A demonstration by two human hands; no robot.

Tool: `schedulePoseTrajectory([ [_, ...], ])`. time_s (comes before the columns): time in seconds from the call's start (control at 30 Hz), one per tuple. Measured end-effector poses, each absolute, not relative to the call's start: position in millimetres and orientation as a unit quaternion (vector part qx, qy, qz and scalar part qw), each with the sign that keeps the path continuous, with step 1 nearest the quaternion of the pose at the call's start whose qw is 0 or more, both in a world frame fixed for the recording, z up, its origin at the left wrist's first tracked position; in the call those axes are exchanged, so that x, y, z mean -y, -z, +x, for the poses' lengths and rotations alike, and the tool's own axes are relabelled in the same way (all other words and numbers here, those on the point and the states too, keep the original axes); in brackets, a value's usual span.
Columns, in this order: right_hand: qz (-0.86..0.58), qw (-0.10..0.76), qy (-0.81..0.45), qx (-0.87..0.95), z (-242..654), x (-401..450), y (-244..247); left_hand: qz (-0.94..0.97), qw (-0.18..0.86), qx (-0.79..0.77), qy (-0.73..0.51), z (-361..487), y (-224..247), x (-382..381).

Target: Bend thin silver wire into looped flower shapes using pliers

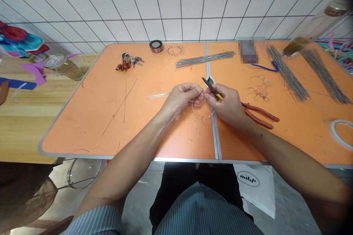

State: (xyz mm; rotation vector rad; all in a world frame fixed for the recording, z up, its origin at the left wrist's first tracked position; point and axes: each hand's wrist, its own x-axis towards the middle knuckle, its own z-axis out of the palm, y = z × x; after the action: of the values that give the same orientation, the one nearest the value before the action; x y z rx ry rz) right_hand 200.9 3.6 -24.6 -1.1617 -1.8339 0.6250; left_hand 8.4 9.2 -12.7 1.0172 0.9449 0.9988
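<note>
Over the middle of the orange table, my left hand [183, 97] pinches a thin copper-coloured wire ring [202, 116] with small twisted ends around it. Close on its right, my right hand [227, 102] is closed around dark-nosed pliers with a yellow part [211, 87], their tips pointing up and left. The thumb and finger of my right hand also meet near the ring's wire; whether they grip it is too small to tell. A few straight wires [158, 96] stick out left of my left hand. Red-handled pliers [260, 114] lie beside my right wrist.
Wire bundles lie at the back [205, 59] and right [288, 73]. Behind my hands are black tape [156, 46] and keys [129, 61]. Wire rings [259, 88] rest right of centre. A bottle [309, 35] stands back right; a white ring [342, 134] lies at the right.
</note>
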Motion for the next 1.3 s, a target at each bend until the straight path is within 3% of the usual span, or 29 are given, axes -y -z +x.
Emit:
schedulePoseTrajectory([
  [0.5, -0.468, 0.413, -0.26, 0.737, 199, -1, 20, 0.487, 0.586, -0.454, -0.463, 13, 9, -6],
  [0.8, -0.474, 0.412, -0.333, 0.704, 199, 0, 17, 0.548, 0.535, -0.422, -0.486, 11, 13, -7],
  [1.3, -0.482, 0.449, -0.346, 0.668, 199, 3, 13, 0.509, 0.58, -0.428, -0.47, 15, 4, 2],
])
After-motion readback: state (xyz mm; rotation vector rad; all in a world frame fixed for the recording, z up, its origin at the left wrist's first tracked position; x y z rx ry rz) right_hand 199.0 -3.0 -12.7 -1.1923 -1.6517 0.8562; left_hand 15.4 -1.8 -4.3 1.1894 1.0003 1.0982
